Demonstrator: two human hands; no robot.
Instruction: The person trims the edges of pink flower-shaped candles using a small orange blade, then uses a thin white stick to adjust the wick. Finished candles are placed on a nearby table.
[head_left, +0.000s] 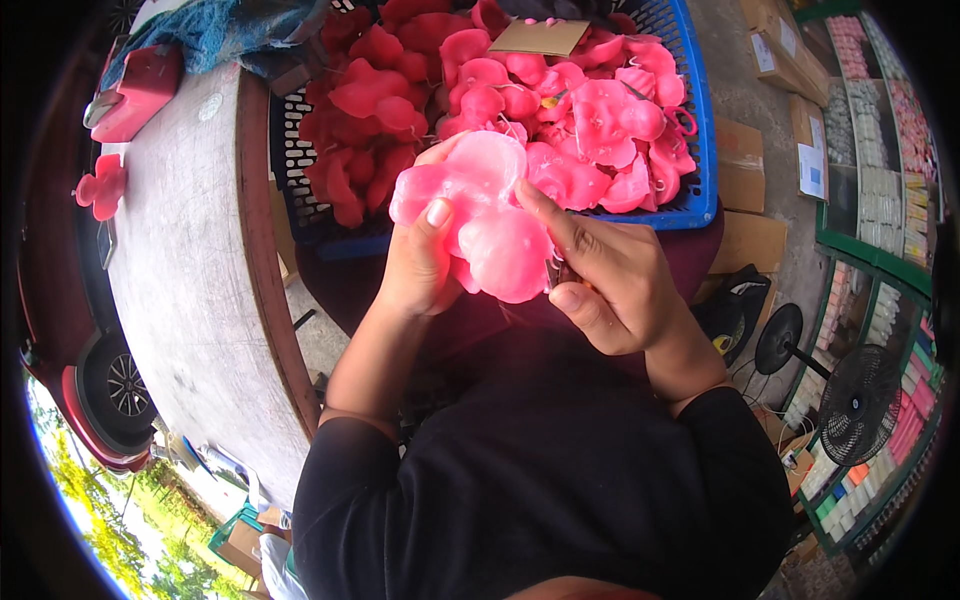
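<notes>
My left hand [418,265] grips a glossy pink moulded piece [480,210] with rounded lobes, thumb pressed on its front. My right hand [605,280] is closed around a small thin tool [553,272] held against the piece's right edge, index finger lying along the pink surface. Both hands hold the piece just in front of a blue plastic basket [690,200] heaped with several similar pink and red pieces [590,110].
A piece of brown cardboard [540,37] lies on the heap. A round grey table [180,280] at left carries a pink piece [100,188] and a red object [140,90]. Cardboard boxes [740,165], two black fans [850,400] and stocked shelves [880,150] are at right.
</notes>
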